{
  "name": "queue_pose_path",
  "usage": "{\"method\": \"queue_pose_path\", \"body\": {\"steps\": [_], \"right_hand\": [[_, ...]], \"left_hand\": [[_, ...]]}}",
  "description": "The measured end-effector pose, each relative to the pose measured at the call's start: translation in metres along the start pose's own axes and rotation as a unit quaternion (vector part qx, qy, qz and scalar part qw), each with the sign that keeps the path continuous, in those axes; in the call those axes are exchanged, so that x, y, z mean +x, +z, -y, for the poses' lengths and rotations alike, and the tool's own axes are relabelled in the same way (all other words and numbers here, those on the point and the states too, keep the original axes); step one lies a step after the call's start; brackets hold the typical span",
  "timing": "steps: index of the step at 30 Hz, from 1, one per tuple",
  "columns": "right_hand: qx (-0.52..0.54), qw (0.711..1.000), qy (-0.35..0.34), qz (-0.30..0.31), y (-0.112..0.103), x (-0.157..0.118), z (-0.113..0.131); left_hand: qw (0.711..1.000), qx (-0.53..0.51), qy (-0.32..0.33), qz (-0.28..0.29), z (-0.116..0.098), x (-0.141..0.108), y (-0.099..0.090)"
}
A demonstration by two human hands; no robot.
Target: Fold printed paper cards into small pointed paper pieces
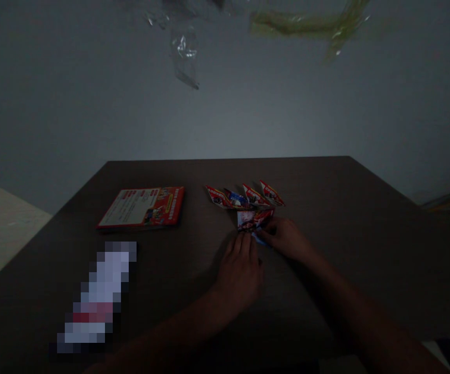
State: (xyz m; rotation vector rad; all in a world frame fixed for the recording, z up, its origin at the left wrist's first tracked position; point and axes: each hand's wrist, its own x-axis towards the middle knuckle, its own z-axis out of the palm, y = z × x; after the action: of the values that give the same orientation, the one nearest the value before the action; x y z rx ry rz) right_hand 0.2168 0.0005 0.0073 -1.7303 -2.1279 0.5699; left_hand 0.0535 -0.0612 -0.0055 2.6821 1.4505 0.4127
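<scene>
A small, brightly printed piece of paper (253,219), partly folded, lies near the middle of the dark table. My left hand (242,267) rests flat with its fingers stretched over the paper's near edge. On the paper's right side, my right hand (289,238) pinches a light-blue corner between thumb and fingers. Just beyond both hands, several folded red and blue paper pieces (254,195) stand in a row. My fingers hide part of the sheet being handled.
Left of my hands lies a stack of red-and-white printed sheets or a booklet (141,208). A blurred-out phone-like object (100,296) sits nearer on the left. The brown table (194,171) meets a grey wall (225,104) with tape and plastic stuck on it.
</scene>
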Motion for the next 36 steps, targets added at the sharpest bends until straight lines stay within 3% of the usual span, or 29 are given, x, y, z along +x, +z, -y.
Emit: {"method": "queue_pose_path", "body": {"steps": [24,36], "right_hand": [[-0.054,0.998,0.043,0.009,0.002,0.003,0.006],[-0.045,0.998,0.048,0.009,0.000,0.004,0.007]], "left_hand": [[0.998,0.047,-0.037,0.000,-0.004,0.000,0.007],[0.996,0.059,-0.058,0.014,-0.003,0.000,-0.006]]}}
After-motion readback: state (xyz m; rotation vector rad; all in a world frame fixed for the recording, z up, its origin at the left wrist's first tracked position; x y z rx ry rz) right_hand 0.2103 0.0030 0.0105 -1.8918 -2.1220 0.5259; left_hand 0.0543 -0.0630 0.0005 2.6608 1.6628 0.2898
